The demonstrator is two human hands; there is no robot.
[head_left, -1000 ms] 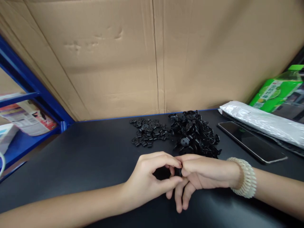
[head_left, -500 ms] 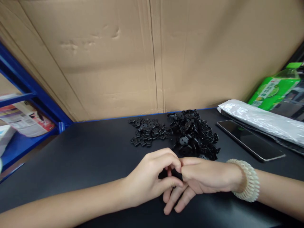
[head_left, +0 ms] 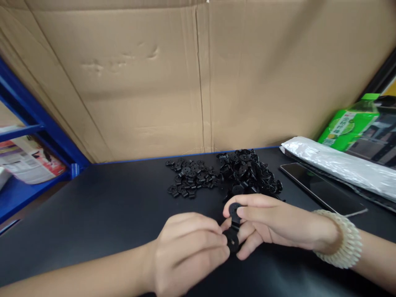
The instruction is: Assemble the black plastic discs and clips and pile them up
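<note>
Between my two hands is a black plastic piece (head_left: pixel 235 226) with two round, disc-like ends joined by a narrow neck. My right hand (head_left: pixel 266 218) pinches its upper disc between thumb and forefinger, the other fingers curled beneath. My left hand (head_left: pixel 192 247) has its fingertips closed on the edge of the lower disc, which shows a small hole. Beyond the hands lies a heap of black plastic parts (head_left: pixel 247 171), larger and more tangled. To its left spreads a lower pile of small black parts (head_left: pixel 193 177) with round holed ends.
A phone (head_left: pixel 321 187) lies on the black tabletop (head_left: pixel 108 214) at right, beside a silvery plastic package (head_left: pixel 340 154). Behind that leans a green-labelled bottle (head_left: pixel 348 126). Cardboard (head_left: pixel 139 82) walls off the back; a blue metal shelf (head_left: pixel 55 123) stands at left.
My hands have drawn slightly apart, and the black piece between them has come into clear sight. The left hand has moved left and down. The view has shifted a little.
</note>
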